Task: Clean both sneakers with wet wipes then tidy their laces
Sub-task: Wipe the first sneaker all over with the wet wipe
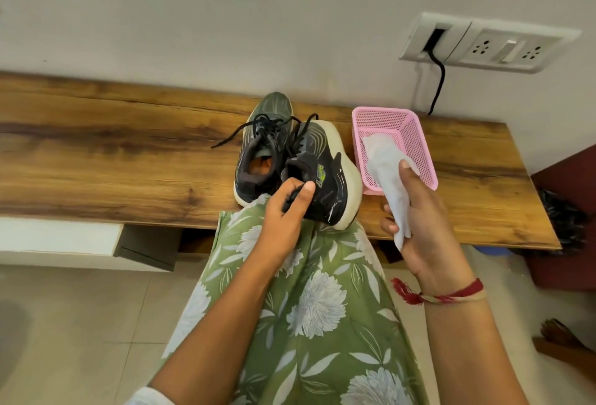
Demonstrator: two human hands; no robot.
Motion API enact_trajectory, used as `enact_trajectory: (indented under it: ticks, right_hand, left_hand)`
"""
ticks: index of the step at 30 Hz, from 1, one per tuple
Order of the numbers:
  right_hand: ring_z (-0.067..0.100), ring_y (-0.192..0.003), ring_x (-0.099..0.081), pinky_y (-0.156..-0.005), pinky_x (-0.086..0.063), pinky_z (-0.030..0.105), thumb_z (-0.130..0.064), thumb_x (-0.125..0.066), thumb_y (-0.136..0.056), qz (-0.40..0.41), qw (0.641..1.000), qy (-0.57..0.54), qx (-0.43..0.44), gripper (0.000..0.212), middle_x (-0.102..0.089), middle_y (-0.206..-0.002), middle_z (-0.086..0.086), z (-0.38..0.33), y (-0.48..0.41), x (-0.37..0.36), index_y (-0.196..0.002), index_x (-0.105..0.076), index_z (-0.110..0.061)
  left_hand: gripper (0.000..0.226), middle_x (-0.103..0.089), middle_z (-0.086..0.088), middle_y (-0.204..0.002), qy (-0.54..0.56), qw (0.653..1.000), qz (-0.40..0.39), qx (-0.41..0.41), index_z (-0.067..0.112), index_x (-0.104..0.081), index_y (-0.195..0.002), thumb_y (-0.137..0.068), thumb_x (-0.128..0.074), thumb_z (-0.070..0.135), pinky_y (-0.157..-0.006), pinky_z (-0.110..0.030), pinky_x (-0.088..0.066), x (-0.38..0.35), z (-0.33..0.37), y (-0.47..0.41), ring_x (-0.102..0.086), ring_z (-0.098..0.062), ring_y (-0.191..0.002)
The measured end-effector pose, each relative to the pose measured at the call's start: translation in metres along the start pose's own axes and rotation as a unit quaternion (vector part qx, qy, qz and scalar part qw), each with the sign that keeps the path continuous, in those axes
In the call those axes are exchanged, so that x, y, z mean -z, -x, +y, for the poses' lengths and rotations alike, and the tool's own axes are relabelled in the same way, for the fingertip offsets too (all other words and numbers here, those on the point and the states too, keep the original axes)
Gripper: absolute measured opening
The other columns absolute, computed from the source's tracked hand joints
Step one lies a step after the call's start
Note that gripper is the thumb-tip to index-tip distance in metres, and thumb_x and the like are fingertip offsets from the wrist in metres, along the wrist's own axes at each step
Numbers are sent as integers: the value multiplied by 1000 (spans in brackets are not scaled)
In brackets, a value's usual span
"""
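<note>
Head view looks down on a long wooden counter [96, 153] with dark, streaky grain, its back edge against a pale wall and its front edge meeting a green flowered dress [306, 308]. Bare wood runs wide to the left of the shoes and narrower past the basket on the right. Two dark sneakers stand touching near the middle: the far sneaker [274, 108] sits flat with its toe near the wall, and the near sneaker [325, 159] is tipped on its side, its thick white sole turned right and its heel hanging over the front edge. A pink mesh basket [416, 133], rectangular with flared walls, sits just beside that sole. The left hand [283, 211] grips the near sneaker's heel collar, thumb pressed on the outer side, fingers curled over the rim. The right hand [419, 211] pinches a crumpled white wipe [383, 159] between thumb and fingers; its upper end lies in the basket, its lower end trails below the palm. Black laces [258, 129] sprawl loose over both tongues.
</note>
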State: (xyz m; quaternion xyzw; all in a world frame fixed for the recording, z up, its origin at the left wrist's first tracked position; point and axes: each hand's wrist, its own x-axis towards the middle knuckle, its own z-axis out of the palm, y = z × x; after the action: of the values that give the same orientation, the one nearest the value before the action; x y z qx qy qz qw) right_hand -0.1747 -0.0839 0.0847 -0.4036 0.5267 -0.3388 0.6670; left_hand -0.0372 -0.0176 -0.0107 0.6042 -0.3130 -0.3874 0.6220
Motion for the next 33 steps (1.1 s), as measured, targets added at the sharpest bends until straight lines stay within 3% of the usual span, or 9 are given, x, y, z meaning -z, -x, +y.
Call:
enact_trajectory:
  ticks: [3, 7, 11, 14, 19, 21, 25, 29, 33]
  right_hand:
    - [3, -46, -41, -36, -23, 14, -14, -48, -96, 1, 1000, 19, 8, 21, -58, -51, -15, 6, 0, 3, -80, -60, -18]
    - [-3, -45, -49, -35, -30, 11, -6, -49, -95, -14, 998, 50, 43, 16, -63, -62, -17, 13, 0, 4, -93, -64, -12]
    - [-3, -55, -56, -43, -39, 8, -2, -53, -91, 5, 993, 30, 113, 18, -69, -75, -15, 22, 1, 0, -100, -65, -12]
    - [9, -74, -56, -51, -43, 11, -9, -62, -88, 77, 980, -5, 183, 15, -70, -96, -6, 25, -1, -2, -96, -68, -20]
    - [8, -67, -51, -52, -40, 15, -16, -64, -85, 99, 969, -22, 224, 12, -67, -101, 11, 17, -5, -2, -96, -68, -15]
    - [8, -67, -50, -53, -41, 12, -18, -63, -82, 77, 976, 12, 204, 13, -67, -96, 9, 19, -4, -1, -93, -70, -17]
    - [5, -51, -47, -36, -31, 14, 1, -52, -90, 25, 995, -47, 84, 23, -67, -78, -6, 26, 8, 2, -80, -65, -15]
    - [3, -43, -43, -31, -24, 13, -2, -48, -92, 42, 996, -74, -12, 21, -62, -68, -4, 34, 12, 8, -80, -59, -15]
    - [4, -40, -41, -29, -24, 12, -10, -43, -95, 60, 989, -117, -63, 14, -57, -70, 0, 41, 9, 19, -88, -53, -16]
  left_hand:
    - [58, -41, -8, -72, -29, 999, -5, -20, -4, -48, -79, -84, -50, 54, -62, -22, -33, 1, 1, -3, -40, -12, -68]
    - [37, -40, 8, -63, -81, 996, 9, -40, 21, -47, -67, -86, -50, 53, -60, -28, -34, 5, 0, -12, -39, -7, -61]
    - [33, -41, 12, -58, -112, 993, 24, -42, 29, -46, -65, -86, -49, 55, -59, -30, -33, -3, 15, -18, -40, -5, -58]
    - [33, -51, 9, -62, -138, 989, 35, -28, 26, -51, -67, -86, -48, 54, -64, -35, -42, -13, 40, -28, -50, -10, -63]
    - [40, -61, -1, -72, -148, 989, -10, -26, 12, -60, -78, -90, -51, 49, -70, -37, -47, -11, 48, -33, -60, -17, -74]
    - [34, -58, 3, -69, -195, 978, -65, -26, 15, -60, -79, -93, -52, 45, -67, -34, -44, -7, 39, -25, -57, -15, -71]
    - [40, -58, -6, -67, -345, 917, -200, 0, 13, -58, -75, -92, -52, 49, -66, -40, -46, -4, 32, -19, -57, -22, -67]
    - [43, -56, -4, -63, -364, 908, -205, -27, 13, -57, -74, -91, -51, 52, -63, -40, -45, -4, 33, -21, -57, -22, -64]
    - [39, -50, 6, -57, -319, 926, -190, -68, 16, -57, -74, -84, -62, 54, -57, -33, -40, 0, 26, -15, -50, -11, -56]
